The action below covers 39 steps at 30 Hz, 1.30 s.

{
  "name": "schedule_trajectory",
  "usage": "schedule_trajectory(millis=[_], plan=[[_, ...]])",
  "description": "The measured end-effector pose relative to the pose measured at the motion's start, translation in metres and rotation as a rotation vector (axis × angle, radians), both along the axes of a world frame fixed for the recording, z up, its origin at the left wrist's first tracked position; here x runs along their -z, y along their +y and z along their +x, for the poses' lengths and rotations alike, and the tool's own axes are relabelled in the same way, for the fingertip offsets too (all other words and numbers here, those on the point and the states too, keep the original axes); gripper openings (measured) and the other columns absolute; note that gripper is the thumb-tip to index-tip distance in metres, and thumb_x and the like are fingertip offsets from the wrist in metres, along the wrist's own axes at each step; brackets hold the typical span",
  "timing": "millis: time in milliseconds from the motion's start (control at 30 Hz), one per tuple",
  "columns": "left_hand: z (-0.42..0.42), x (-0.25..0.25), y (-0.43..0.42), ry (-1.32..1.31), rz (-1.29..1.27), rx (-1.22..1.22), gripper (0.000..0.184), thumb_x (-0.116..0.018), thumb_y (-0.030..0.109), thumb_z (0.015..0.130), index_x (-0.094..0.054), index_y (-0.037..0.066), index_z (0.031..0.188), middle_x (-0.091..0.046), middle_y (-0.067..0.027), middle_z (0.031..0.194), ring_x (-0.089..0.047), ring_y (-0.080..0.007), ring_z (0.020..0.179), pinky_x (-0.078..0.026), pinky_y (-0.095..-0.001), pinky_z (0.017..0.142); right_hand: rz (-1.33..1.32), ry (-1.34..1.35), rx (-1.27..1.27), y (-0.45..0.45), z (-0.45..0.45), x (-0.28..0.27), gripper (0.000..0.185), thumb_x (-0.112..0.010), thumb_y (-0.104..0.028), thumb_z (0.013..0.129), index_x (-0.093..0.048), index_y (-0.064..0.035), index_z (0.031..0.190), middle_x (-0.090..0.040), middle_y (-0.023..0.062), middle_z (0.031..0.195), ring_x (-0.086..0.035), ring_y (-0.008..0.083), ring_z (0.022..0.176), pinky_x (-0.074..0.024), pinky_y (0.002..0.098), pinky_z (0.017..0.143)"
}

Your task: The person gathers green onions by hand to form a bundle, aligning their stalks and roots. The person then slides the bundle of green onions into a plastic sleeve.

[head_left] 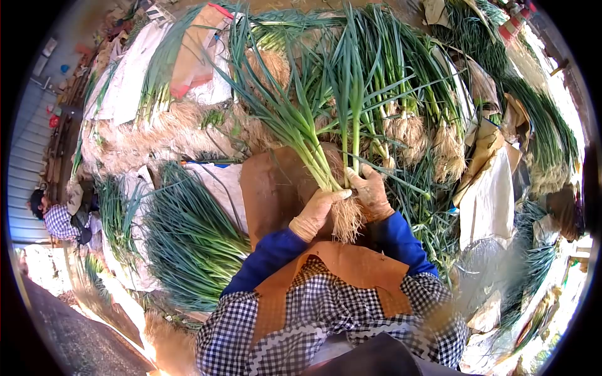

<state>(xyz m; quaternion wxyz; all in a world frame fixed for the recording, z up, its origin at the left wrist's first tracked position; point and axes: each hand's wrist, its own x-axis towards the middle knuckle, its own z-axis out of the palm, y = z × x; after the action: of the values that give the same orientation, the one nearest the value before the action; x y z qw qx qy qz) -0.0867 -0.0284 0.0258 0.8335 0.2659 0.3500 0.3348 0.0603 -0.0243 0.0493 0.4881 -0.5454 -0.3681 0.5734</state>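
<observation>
My left hand (312, 215), in a pale glove, is closed round the lower stems of a bunch of green onions (308, 147). Their leaves fan up and to the left, and the pale stringy roots (347, 218) hang below the hand. Just to the right, my right hand (371, 193), also gloved, pinches the base of upright green onion stalks (355, 128) beside the bunch. Both hands are close together above the brown apron (269, 188) over my lap. The exact contact of the right fingers is partly hidden.
More green onions with roots (404, 125) lie ahead to the right. A large leafy pile (188, 235) is at my left. Sacking (489, 194) lies to the right, and root-covered bundles (169, 128) lie ahead left. Another person (59, 216) is at the far left.
</observation>
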Motion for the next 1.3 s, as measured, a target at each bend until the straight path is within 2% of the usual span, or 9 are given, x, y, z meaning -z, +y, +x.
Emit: schedule_trajectory(millis=[233, 367, 600, 767, 900, 1000, 1100, 1167, 1300], plan=[[-0.007, -0.008, 0.003, -0.385, -0.275, -0.199, 0.034, -0.055, 0.017, 0.086, -0.053, -0.003, 0.114, -0.062, -0.0097, 0.089, -0.060, -0.0165, 0.079, -0.052, -0.0313, 0.074, 0.056, 0.105, 0.366, 0.012, 0.044, 0.012, 0.013, -0.053, -0.021, 0.091, -0.056, -0.0084, 0.088, -0.050, -0.0040, 0.065, -0.044, 0.0043, 0.058, -0.0333, 0.0186, 0.049], [-0.012, -0.018, 0.006, -0.367, -0.191, -0.130, 0.033, -0.057, 0.014, 0.084, -0.054, -0.003, 0.112, -0.062, -0.0100, 0.092, -0.060, -0.0186, 0.085, -0.051, -0.0315, 0.077, 0.079, 0.212, 0.009, 0.010, 0.051, 0.006, 0.021, -0.055, -0.024, 0.090, -0.062, -0.0046, 0.089, -0.054, -0.0017, 0.069, -0.048, 0.0074, 0.061, -0.0391, 0.0197, 0.056], [0.001, -0.006, -0.006, -0.305, -0.300, -0.090, 0.030, -0.057, 0.008, 0.081, -0.053, -0.002, 0.108, -0.061, -0.0100, 0.092, -0.061, -0.0205, 0.081, -0.051, -0.0340, 0.079, 0.575, -0.935, 0.211, 0.022, 0.006, 0.016, 0.040, -0.055, -0.021, 0.088, -0.048, 0.0012, 0.121, -0.051, 0.0226, 0.115, -0.050, 0.0336, 0.107, -0.0397, 0.0400, 0.091], [0.006, 0.022, -0.005, -0.229, -0.363, -0.125, 0.027, -0.055, 0.005, 0.081, -0.054, -0.002, 0.108, -0.061, -0.0097, 0.092, -0.060, -0.0208, 0.082, -0.050, -0.0324, 0.078, 0.577, -0.974, -0.191, 0.013, 0.006, -0.019, 0.021, -0.067, -0.029, 0.074, -0.064, -0.0081, 0.070, -0.061, 0.0054, 0.069, -0.058, 0.0266, 0.076, -0.0452, 0.0388, 0.068], [0.009, 0.022, -0.002, -0.138, -0.227, -0.231, 0.025, -0.054, 0.003, 0.080, -0.055, -0.001, 0.104, -0.060, -0.0105, 0.098, -0.060, -0.0212, 0.088, -0.050, -0.0336, 0.079, 0.808, -1.412, -0.460, 0.007, 0.001, -0.037, 0.012, -0.060, -0.016, 0.079, -0.061, -0.0041, 0.080, -0.050, 0.0083, 0.066, -0.050, 0.0252, 0.064, -0.0403, 0.0389, 0.060], [-0.009, 0.018, 0.005, -0.298, -0.300, -0.119, 0.031, -0.053, 0.008, 0.078, -0.052, -0.003, 0.107, -0.060, -0.0120, 0.098, -0.059, -0.0205, 0.086, -0.049, -0.0339, 0.080, 0.662, -0.343, -0.711, -0.023, 0.015, -0.072, 0.021, -0.053, -0.022, 0.089, -0.061, -0.0029, 0.088, -0.055, 0.0128, 0.079, -0.054, 0.0261, 0.073, -0.0412, 0.0381, 0.069], [-0.017, -0.020, 0.012, -0.365, -0.336, -0.118, 0.033, -0.054, 0.013, 0.080, -0.051, -0.004, 0.108, -0.057, -0.0155, 0.098, -0.058, -0.0212, 0.090, -0.051, -0.0371, 0.080, 0.341, -0.076, -0.730, -0.012, 0.051, -0.070, 0.026, -0.053, -0.029, 0.089, -0.062, -0.0043, 0.086, -0.059, 0.0094, 0.078, -0.058, 0.0222, 0.073, -0.0466, 0.0330, 0.071], [-0.028, -0.003, 0.019, -0.601, -0.229, 0.027, 0.054, -0.057, 0.019, 0.080, -0.039, -0.005, 0.125, -0.059, -0.0134, 0.100, -0.057, -0.0164, 0.085, -0.052, -0.0273, 0.073, 0.043, -1.088, -0.246, 0.017, 0.076, -0.009, 0.033, -0.057, -0.038, 0.086, -0.064, -0.0070, 0.093, -0.064, 0.0081, 0.079, -0.062, 0.0212, 0.073, -0.0492, 0.0333, 0.069], [-0.037, -0.049, 0.034, -0.677, 0.161, 0.009, 0.054, -0.065, 0.022, 0.074, -0.045, 0.001, 0.119, -0.054, -0.0015, 0.076, -0.052, -0.0126, 0.070, -0.051, -0.0290, 0.070, -0.294, -1.615, -0.302, 0.069, 0.100, 0.030, 0.051, -0.061, -0.055, 0.076, -0.065, -0.0084, 0.095, -0.067, 0.0069, 0.088, -0.065, 0.0227, 0.080, -0.0508, 0.0341, 0.070]])
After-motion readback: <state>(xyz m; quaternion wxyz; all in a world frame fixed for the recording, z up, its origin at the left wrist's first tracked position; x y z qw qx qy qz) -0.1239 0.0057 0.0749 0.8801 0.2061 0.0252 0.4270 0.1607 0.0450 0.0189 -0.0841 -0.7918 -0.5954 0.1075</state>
